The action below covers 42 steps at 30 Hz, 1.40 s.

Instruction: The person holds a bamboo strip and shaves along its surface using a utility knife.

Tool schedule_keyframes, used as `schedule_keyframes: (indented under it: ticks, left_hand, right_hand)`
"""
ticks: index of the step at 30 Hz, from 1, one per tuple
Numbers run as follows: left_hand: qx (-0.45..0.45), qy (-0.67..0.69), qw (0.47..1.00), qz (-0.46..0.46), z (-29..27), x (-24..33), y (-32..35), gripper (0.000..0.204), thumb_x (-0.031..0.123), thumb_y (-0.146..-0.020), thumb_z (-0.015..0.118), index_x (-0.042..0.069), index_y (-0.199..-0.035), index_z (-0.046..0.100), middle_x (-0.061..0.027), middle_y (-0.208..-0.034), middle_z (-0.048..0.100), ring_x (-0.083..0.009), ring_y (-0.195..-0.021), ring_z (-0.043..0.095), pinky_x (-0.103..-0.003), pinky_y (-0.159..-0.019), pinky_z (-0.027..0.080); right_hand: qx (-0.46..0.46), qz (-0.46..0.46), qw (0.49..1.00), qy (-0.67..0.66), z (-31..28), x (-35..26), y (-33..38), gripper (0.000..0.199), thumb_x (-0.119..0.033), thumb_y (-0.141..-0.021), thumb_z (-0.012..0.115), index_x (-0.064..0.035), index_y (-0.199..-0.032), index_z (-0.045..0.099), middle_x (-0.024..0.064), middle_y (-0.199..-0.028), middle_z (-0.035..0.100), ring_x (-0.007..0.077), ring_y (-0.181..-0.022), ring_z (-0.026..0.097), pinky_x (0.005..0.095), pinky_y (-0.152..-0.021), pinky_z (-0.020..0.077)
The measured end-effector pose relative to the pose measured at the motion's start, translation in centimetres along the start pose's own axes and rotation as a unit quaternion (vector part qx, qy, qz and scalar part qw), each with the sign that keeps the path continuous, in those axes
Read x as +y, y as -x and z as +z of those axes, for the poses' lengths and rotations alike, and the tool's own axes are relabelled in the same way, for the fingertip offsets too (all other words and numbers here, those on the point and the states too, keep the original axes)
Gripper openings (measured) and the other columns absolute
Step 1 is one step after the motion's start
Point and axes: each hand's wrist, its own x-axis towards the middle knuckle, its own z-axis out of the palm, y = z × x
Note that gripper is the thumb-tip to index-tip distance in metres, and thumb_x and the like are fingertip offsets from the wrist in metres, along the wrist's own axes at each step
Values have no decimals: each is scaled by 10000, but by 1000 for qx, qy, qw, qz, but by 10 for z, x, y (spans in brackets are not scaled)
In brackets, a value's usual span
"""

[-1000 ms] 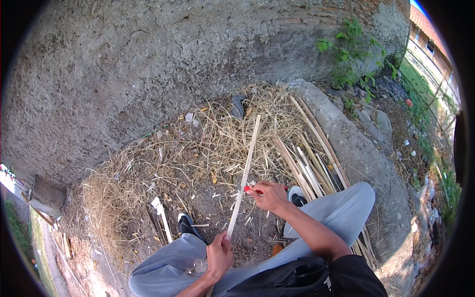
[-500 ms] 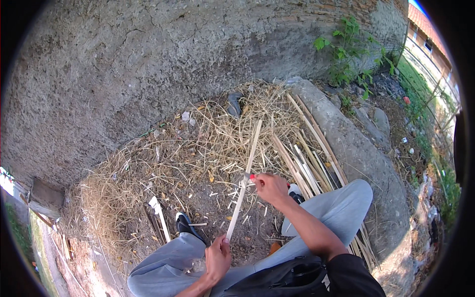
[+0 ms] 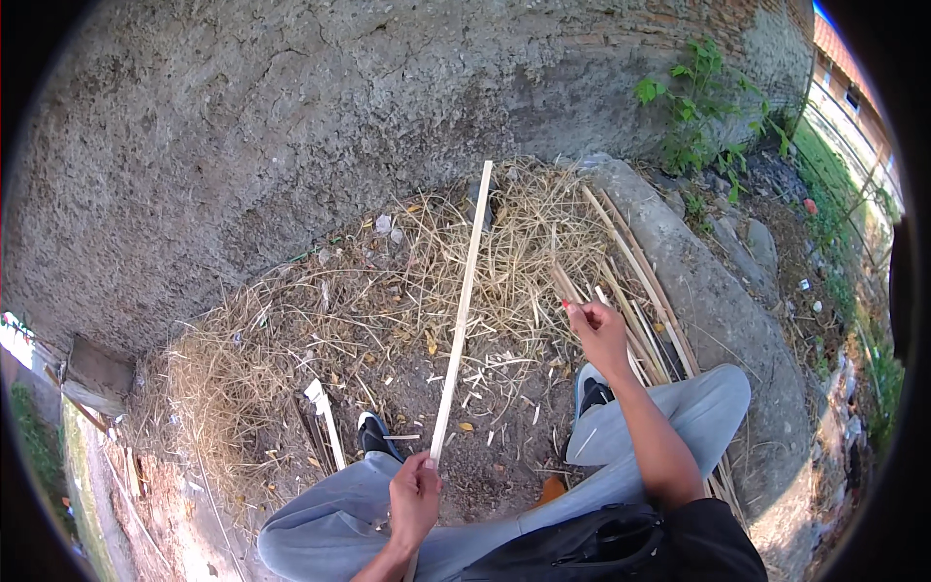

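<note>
Bamboo stick (image 3: pixel 462 308) points away from us over the straw pile (image 3: pixel 369 320), our left hand (image 3: pixel 415 500) shut tight on its near end. Our right hand (image 3: pixel 599 333) pinches a small red tool (image 3: pixel 566 305) beside it.

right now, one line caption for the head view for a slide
Left hand holds a long bamboo strip; right hand pinches a small red-tipped tool over straw.

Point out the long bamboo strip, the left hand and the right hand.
long bamboo strip (image 3: pixel 463 301), head view, middle of its length.
left hand (image 3: pixel 415 500), head view, back of the hand.
right hand (image 3: pixel 599 330), head view, back of the hand.
</note>
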Motion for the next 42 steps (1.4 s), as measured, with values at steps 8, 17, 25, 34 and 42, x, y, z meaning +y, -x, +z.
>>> schedule_keyframes:
  ticks: [8, 17, 25, 34, 42]
  left_hand:
    - [-21, -77, 997, 23, 8, 15, 10, 250, 143, -1059, 525, -43, -1190, 631, -21, -663, 584, -70, -614, 543, -283, -550, 455]
    - [-107, -39, 991, 76, 4, 28, 5, 280, 149, -1071, 503, -33, -1270, 584, -11, -729, 599, -54, -609, 509, -254, -533, 412]
    - [-226, -1, 973, -50, 10, 43, -2, 249, 181, -1069, 531, -10, -1220, 587, -47, -745, 652, -91, -611, 594, -290, -554, 487]
    - [-273, -119, 953, 52, 19, 27, -40, 254, 205, -1066, 550, -34, -1119, 616, -72, -850, 699, -144, -697, 711, -307, -616, 562]
    - [-318, 102, 939, -79, 31, 8, -37, 309, 214, -1055, 584, -42, -1228, 597, -105, -995, 683, -178, -717, 725, -295, -591, 592]
  right_hand:
    - [-110, 46, 991, -65, 16, -47, 23, 232, -233, -1016, 664, -18, -932, 693, -23, -715, 626, 9, -610, 478, 213, -542, 356]
    - [-66, 26, 977, -200, 2, -82, 58, 251, -171, -965, 735, 2, -1134, 667, 10, -806, 676, 6, -626, 515, 198, -532, 381]
    - [-19, 171, 952, -255, 22, -51, 42, 508, -124, -876, 820, 80, -1284, 596, 42, -876, 704, 26, -571, 490, 203, -488, 352]
    - [-55, 190, 941, -275, 27, -33, 44, 283, -91, -871, 797, 21, -1101, 678, 12, -817, 693, 20, -541, 470, 208, -470, 326]
    - [-110, 203, 949, -212, 32, -22, 44, 320, -24, -872, 767, 5, -1176, 674, 27, -888, 728, 16, -557, 488, 204, -478, 342]
